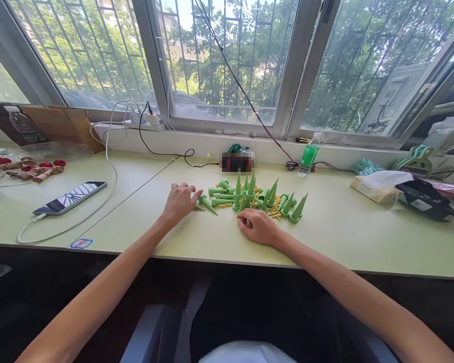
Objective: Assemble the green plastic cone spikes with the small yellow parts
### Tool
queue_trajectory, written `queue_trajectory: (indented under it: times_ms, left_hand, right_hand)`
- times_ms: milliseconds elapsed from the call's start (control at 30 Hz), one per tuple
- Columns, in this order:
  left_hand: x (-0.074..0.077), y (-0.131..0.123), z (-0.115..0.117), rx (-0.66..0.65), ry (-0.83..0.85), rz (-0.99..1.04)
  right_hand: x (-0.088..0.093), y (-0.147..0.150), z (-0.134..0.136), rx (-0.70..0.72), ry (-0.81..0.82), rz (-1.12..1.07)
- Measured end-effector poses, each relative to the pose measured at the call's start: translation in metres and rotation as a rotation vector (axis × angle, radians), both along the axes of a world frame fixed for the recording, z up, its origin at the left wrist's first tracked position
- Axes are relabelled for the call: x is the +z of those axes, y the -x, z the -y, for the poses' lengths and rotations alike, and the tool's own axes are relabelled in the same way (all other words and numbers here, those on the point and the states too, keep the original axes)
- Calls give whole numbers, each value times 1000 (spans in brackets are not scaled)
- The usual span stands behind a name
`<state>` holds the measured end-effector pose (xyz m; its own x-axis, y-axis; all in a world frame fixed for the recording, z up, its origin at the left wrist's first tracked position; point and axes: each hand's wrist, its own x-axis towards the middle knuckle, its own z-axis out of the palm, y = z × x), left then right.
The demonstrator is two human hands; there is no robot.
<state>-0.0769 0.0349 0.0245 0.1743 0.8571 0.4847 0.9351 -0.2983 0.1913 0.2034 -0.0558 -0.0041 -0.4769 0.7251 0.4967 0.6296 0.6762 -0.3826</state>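
Observation:
Several green cone-shaped spikes [249, 196] stand and lie in a cluster on the pale table [333, 237], with small yellow pieces [274, 214] scattered among them. My left hand [179, 201] rests on the table at the cluster's left edge, fingers curled over a lying green spike [208, 204]. My right hand [258, 226] lies just in front of the cluster, fingers curled, its fingertips touching the base of an upright spike [242, 204]. What either hand grips, if anything, is hidden.
A phone [70, 197] on a white cable lies at the left, with red and brown wooden pieces [30, 169] behind it. A green bottle [308, 156] stands by the window ledge. A tissue pack [380, 185] and a black pouch [426, 199] sit at the right.

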Motion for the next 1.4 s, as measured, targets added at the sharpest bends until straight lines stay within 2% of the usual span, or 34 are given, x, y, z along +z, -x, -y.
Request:
queue_trajectory:
  times_ms: [300,467,633,733,900,1000,1167,1400]
  left_hand:
    - [-8,4,-1,7,38,26]
    - [0,8,9,-51,45,13]
    - [10,12,24,-103,170,10]
    - [15,12,34,-178,231,9]
    - [29,5,49,-374,334,-32]
    - [33,-1,53,-440,376,-52]
    - [27,-11,52,-544,418,-64]
    - [18,-17,52,-635,371,-62]
  right_hand:
    - [1,2,-1,-39,6,18]
    - [1,2,-2,-42,8,35]
    - [1,3,-1,-51,22,43]
    - [2,3,-1,-54,26,45]
    - [2,2,-2,-61,34,67]
    - [1,3,-2,-65,45,71]
    - [0,4,-3,-78,47,66]
    - [-2,4,-5,-78,44,58]
